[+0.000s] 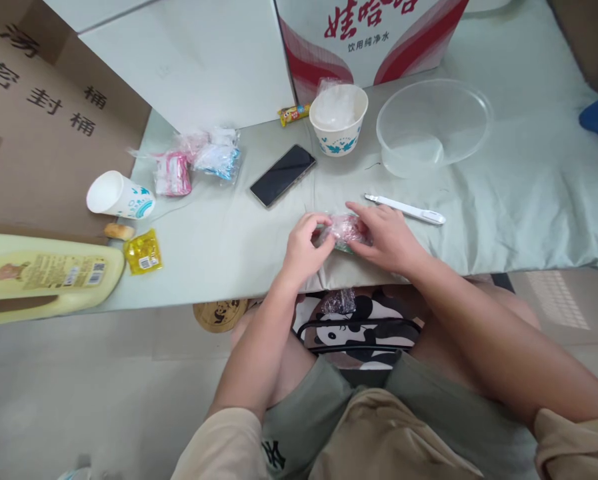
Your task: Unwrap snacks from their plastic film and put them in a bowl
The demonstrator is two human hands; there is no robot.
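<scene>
My left hand [303, 248] and my right hand [386, 237] meet at the near edge of the pale green cloth-covered surface [503, 200]. Both pinch a small crinkled clear plastic wrapper [345, 231] with pinkish and green contents, fingers curled round its two ends. A white pen-like tool [406, 209] lies just beyond my right hand. A black phone [283, 175] lies face up beyond my left hand.
A paper bowl [339, 120] and a clear plastic bowl [431, 127] stand at the back before a red-and-white carton [369, 37]. Left: snack packets [199, 160], a tipped paper cup [119, 197], a yellow packet [143, 252], a yellow bottle [39, 277]. Another wrapper [337, 301] rests on a panda bag [359, 327].
</scene>
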